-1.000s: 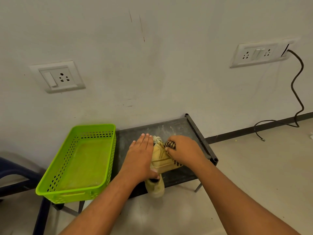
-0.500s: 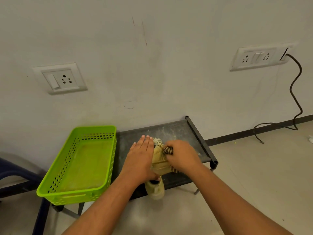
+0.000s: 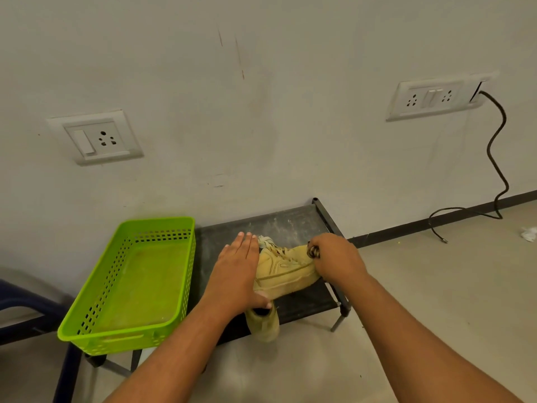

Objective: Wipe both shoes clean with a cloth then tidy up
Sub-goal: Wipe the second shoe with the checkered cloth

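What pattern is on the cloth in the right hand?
Dark and pale stripes; only a small bit of the cloth shows beside the right hand, head view.

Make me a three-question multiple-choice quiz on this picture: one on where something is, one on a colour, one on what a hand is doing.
1. Where is the green basket?
A. on the floor at the right
B. left of the held shoe, beside the black rack
C. hung on the wall

2. What colour is that shoe?
A. tan
B. red
C. white

3. What is the right hand doing?
A. lying open and empty
B. pointing upward
C. gripping a striped cloth against the shoe

Answers:
1. B, the basket sits to the shoe's left, next to the rack.
2. A, the shoe's upper is plainly tan.
3. C, the hand is curled round the cloth, which touches the shoe.
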